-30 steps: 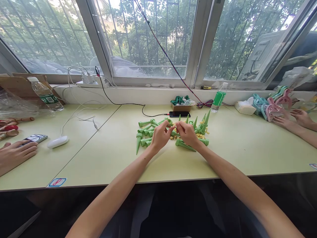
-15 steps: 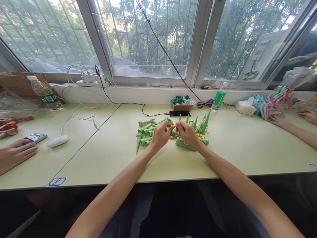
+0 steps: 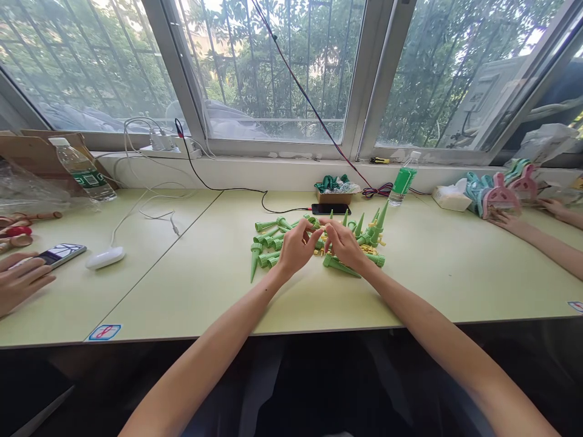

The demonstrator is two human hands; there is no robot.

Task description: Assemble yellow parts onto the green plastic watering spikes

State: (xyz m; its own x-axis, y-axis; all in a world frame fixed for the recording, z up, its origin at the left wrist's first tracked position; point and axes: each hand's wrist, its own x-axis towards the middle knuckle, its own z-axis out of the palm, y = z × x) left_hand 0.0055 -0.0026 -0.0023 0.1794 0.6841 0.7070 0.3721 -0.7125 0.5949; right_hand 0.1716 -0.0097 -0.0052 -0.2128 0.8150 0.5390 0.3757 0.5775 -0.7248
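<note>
My left hand is closed in a pinch above a pile of green plastic spikes. Fingertip to fingertip with it, my right hand is also closed, its fingers bent inward. Whatever lies between the fingertips is too small and covered to name. Green hollow cone pieces lie on both sides of my hands, and several point upward at the right, such as one tall spike. Small yellow plastic parts are scattered among them, partly hidden behind my right hand.
Behind the pile lie a black phone on a cable and a small cardboard box. A water bottle and a tissue pack stand right. Other people's hands are at the left phone and the pink clips.
My right hand's fingers have shifted slightly at the fingertips, while my left hand stays almost still. At the left, another person's hand has drawn back a little across the phone.
</note>
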